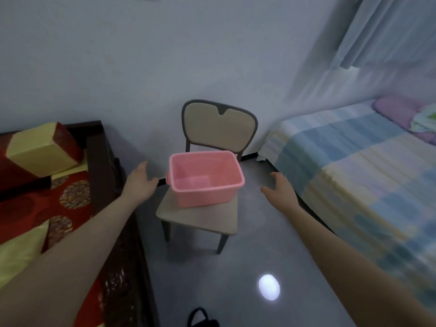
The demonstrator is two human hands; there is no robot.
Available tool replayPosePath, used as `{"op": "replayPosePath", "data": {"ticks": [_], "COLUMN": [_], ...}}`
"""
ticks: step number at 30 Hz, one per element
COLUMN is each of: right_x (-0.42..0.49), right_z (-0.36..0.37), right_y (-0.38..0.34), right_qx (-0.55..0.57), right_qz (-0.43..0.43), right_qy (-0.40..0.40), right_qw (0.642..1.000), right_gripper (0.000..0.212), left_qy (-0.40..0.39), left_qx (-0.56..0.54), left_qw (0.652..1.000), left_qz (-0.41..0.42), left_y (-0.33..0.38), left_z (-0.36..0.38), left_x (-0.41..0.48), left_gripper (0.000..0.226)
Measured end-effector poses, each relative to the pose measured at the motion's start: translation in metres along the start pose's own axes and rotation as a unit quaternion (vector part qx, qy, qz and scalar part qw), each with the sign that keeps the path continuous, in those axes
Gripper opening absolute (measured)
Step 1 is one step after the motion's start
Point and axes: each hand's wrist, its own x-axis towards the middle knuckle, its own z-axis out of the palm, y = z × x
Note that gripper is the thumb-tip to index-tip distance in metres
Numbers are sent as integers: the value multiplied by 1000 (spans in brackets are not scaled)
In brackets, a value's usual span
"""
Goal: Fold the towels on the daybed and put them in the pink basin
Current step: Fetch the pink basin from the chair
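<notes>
Hands reaching out either side of pink basin

Pink basin [206, 179] is sitting on the seat of a chair [219, 131], w/ nothing visible inside it; its handle lug is sticking out on the left end. Chair is standing on the grey floor [259, 244], back against the wall, beige seat and backrest in a dark frame.

Left hand [141, 181] is stretching fwd, fingers spread and loose, gripping nothing, hovering just beside the basin's left end but not touching it. Right hand [279, 188] is stretching fwd too, fingers spread and slightly curled, also empty, sitting near the basin's right side w/ a clear gap of floor showing between. Both forearms are bare and running in from the bottom corners.

Daybed [103, 166] w/ dark wood frame is lying along the left edge, covered in red and yellow patterned fabric; a red and yellow block cushion [42, 149] is resting at its far end. No towels are showing on the visible part.

Bed [354, 175] w/ a pastel checked cover is filling the right side, a purple pillow [396, 109] at its far end, sheer curtain [377, 43] hanging above. Bright light spot [269, 287] is reflecting off the floor near the bottom; a small black item [203, 319] is poking in at the bottom edge, can't tell what it is.
</notes>
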Motion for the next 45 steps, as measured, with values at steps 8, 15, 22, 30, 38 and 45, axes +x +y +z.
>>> {"op": "replayPosePath", "data": {"ticks": [8,15,22,30,38,45], "right_x": [160,289,399,448,454,464], "right_z": [18,71,141,186,189,156], "right_y": [21,36,46,62,70,47], "right_qx": [-13,-19,199,221,233,227], "right_qz": [12,73,259,317,337,307], "right_qy": [-60,-161,-211,-259,-306,-344], "right_qw": [998,984,921,885,859,858], "right_gripper": [62,60,30,31,31,31], "left_qy": [-3,-36,-55,-18,-71,-90], "left_qx": [-14,-18,-77,-290,-365,-385], "left_qw": [994,971,936,839,787,788], "left_qz": [-110,-234,-340,-460,-492,-471], "left_y": [8,-1,-37,-80,-94,-80], "left_z": [65,133,178,206,193,149], "left_x": [113,192,268,311,303,278], "left_gripper": [61,54,72,44,81,76]}}
